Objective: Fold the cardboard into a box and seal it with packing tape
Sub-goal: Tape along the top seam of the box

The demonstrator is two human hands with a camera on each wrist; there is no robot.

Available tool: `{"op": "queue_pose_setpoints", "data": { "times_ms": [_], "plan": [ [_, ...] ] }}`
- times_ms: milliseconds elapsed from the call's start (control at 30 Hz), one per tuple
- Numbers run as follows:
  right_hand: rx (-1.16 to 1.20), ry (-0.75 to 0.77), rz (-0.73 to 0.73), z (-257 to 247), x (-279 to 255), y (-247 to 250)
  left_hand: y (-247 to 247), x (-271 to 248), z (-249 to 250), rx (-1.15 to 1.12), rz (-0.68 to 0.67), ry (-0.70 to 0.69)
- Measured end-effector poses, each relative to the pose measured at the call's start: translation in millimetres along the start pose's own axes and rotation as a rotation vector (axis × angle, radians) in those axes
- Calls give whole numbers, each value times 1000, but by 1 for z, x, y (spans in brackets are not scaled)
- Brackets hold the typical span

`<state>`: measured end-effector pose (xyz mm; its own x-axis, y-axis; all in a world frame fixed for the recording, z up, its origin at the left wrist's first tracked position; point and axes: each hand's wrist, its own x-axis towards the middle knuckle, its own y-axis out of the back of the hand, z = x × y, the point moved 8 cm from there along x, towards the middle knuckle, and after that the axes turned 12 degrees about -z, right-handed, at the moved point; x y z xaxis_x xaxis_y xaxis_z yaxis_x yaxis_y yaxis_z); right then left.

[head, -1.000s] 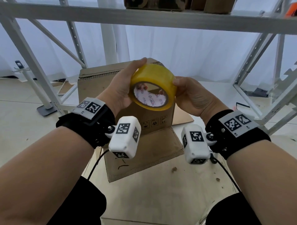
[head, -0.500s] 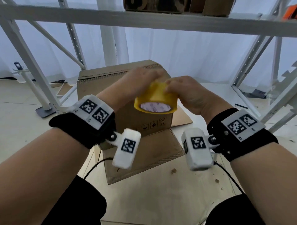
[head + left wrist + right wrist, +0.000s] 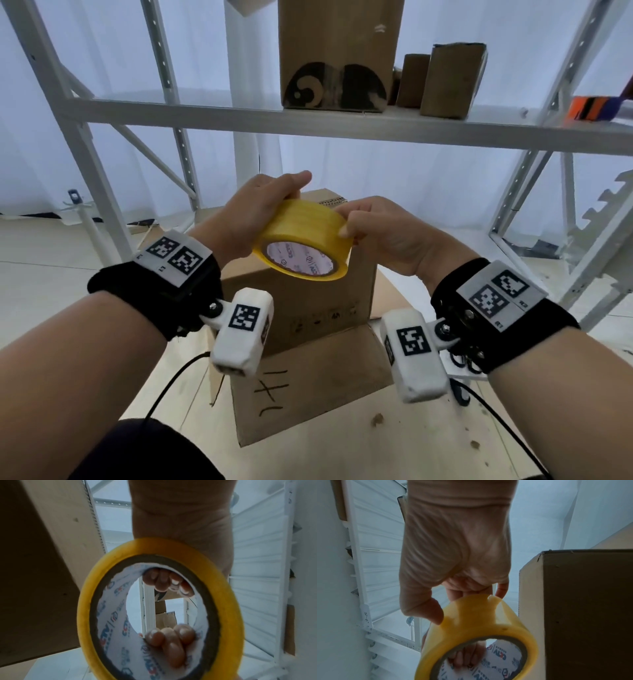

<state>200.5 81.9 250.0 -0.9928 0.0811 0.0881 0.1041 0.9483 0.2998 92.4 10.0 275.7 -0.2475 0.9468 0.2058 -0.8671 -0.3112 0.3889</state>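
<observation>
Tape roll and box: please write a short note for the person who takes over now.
Left hand: holds the yellow tape roll, fingers through its core.
Right hand: thumb and fingers pinch the roll's outer surface where a loose end lifts.
Cardboard box: stands folded on the floor behind the roll, one flap lying flat toward you.
Done: box shaped.
Left: pull the tape free and seal the seams; no tape shows on the box.
</observation>
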Motion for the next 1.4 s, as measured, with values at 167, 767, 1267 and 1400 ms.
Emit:
{"op": "queue_pose_setpoints", "data": {
  "times_ms": [167,767,1267,1400],
  "plan": [
    [85,36,-31,-1,12,-7,20,-8,-23,-286,97,35],
    [-418,-36,29,-28,141,-26,114,-5,-48,204,492,-36],
    [-247,28,-159,-25,157,-44,132,-32,-102,-603,452,58],
    [-272,-3,-149,-24,156,-45,137,-33,-96,-526,503,37]
  ]
}}
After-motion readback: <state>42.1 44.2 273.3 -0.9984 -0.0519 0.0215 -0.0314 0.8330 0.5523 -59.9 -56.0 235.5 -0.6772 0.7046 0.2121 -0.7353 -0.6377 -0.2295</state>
